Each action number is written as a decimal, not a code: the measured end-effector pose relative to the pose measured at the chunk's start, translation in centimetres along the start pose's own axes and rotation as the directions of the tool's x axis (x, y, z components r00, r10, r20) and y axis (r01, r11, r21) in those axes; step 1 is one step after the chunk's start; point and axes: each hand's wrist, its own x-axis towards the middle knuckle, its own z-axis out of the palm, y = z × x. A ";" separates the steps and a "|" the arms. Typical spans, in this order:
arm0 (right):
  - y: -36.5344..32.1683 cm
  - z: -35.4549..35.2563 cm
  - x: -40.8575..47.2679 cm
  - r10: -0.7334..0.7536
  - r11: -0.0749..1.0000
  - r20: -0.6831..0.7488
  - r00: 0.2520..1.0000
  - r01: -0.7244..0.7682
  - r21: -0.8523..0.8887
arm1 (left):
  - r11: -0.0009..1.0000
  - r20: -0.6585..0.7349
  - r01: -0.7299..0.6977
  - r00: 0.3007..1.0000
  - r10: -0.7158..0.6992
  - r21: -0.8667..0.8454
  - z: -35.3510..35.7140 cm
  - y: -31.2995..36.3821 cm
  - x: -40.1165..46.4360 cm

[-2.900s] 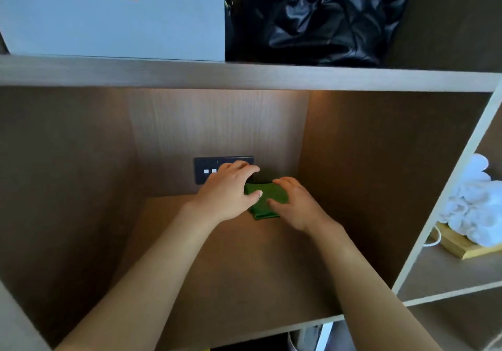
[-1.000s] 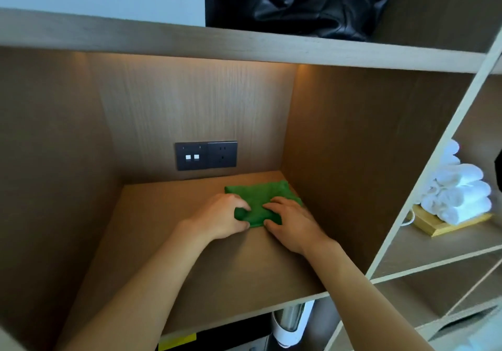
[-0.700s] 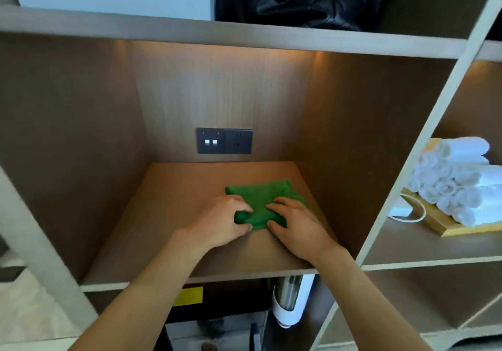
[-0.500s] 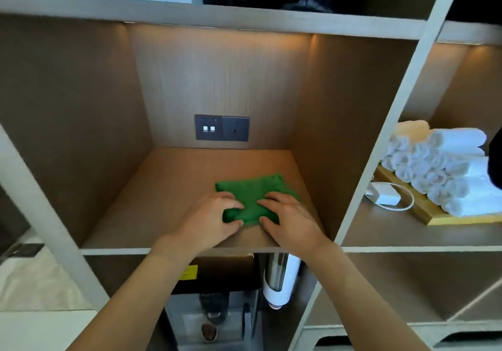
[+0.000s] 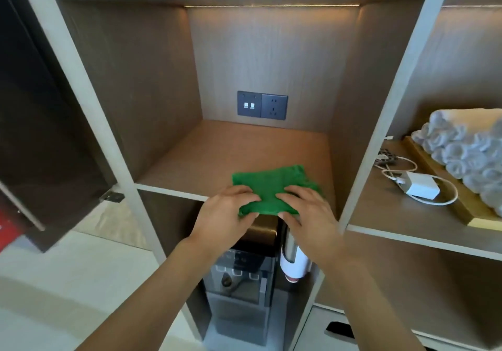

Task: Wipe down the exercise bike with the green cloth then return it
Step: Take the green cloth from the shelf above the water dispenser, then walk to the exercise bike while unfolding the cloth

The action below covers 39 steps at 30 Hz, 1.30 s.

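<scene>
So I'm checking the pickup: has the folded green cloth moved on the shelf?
Yes. The folded green cloth has come forward from near the dark wall socket to the shelf's front edge.

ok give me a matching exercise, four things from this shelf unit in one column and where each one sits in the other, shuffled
Things:
1. folded green cloth
2. dark grey wall socket panel
3. rolled white towels
4. small white charger block

Places:
A. on the wooden tray, right compartment
B. back wall of the middle compartment
C. front edge of the middle shelf, under both hands
D. right shelf, left of the tray, among cables

Pairs: 1-C, 2-B, 3-A, 4-D
</scene>
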 end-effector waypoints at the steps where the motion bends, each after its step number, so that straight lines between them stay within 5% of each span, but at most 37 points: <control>1: -0.1 0.3 -0.1 -0.003 1.000 -0.032 0.999 0.004 0.007 | 1.000 -0.017 0.005 1.000 -0.004 0.027 0.1 0.3 -0.4; 9: -2.8 2.3 -2.3 -0.158 0.985 -0.259 0.953 0.170 0.025 | 0.982 -0.129 0.079 0.990 -0.057 0.170 -1.4 1.3 -5.3; 18: -11.9 6.5 -4.1 -0.254 0.941 -0.171 0.952 0.284 0.184 | 0.943 -0.284 0.283 0.931 -0.227 0.173 -7.1 -1.3 -15.1; 31: -35.8 13.4 -11.9 -0.522 0.762 -0.002 0.853 0.468 0.448 | 0.784 -0.443 0.606 0.744 -0.500 0.133 -21.1 -5.8 -37.3; 39: -53.2 15.0 -21.6 -0.710 0.622 0.025 0.704 0.610 0.490 | 0.698 -0.565 0.710 0.614 -0.551 0.091 -30.1 -7.4 -54.2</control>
